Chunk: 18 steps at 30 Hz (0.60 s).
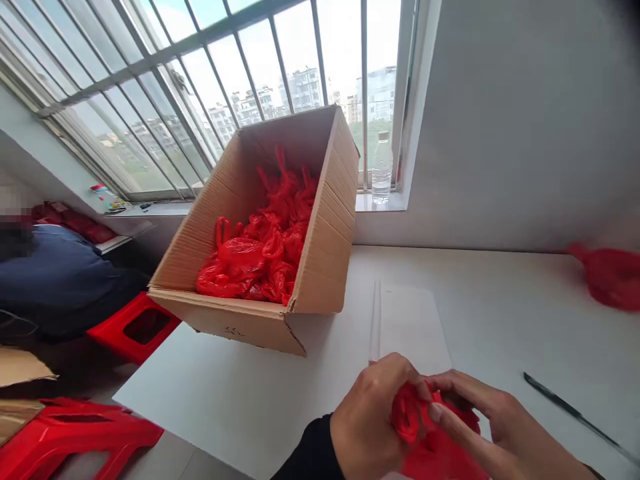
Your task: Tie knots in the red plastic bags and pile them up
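Our left hand (373, 407) and right hand (500, 427) are both clamped on a crumpled red plastic bag (440, 457) at the frame's lower right. Beyond, left of centre, a cardboard box (325, 233) holds bundled red bags (245, 257).

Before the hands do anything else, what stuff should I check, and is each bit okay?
1. Left hand has a grip on the red bag: ok.
2. Right hand has hold of that bag too: ok.
3. Bag knotted: cannot tell, the hands cover part of it.
4. Box open on top: ok, with other red bags inside.
5. Pen apart from the hands: ok, it lies on the table.
6. Every bag boxed: not ok, a blurry bag is at the far right.
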Motion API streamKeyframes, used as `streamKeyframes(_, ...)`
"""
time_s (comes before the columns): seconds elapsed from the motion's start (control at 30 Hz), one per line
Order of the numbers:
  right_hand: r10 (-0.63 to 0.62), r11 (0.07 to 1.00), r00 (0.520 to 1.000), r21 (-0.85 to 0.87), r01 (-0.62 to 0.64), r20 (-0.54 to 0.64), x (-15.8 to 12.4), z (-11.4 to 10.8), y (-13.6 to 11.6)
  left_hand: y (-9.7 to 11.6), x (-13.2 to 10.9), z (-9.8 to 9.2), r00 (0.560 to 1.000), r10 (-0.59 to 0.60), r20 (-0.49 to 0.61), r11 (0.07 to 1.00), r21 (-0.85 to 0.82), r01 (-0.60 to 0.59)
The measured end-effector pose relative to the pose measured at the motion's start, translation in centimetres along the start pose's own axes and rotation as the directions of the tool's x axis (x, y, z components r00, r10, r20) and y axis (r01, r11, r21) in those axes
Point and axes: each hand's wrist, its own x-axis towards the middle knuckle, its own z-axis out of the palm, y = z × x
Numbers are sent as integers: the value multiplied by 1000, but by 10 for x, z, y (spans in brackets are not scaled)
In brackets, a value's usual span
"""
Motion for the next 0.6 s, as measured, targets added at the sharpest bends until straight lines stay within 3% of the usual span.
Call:
streamKeyframes(0.07, 11, 1000, 999, 23, -12, 32, 1, -5, -7, -8, 7, 1, 988, 156, 11, 988, 18, -156)
streamKeyframes(0.23, 45, 951, 999, 305, -43, 2, 4, 3, -8, -24, 16, 7, 899, 385, -210, 923, 78, -377)
streamKeyframes(0.4, -55, 813, 993, 581, -18, 107, 15, 4, -5, -28, 13, 10, 860, 465, -211, 885, 100, -454)
streamKeyframes(0.47, -85, 774, 993, 633, 12, 86, 19, 1, -5, -29, 14, 9, 856, 481, -189, 877, 119, -466)
streamKeyframes(0.6, -28, 747, 999, 664, 41, -31, 26, -10, -11, -21, 27, 3, 851, 501, -159, 864, 150, -481)
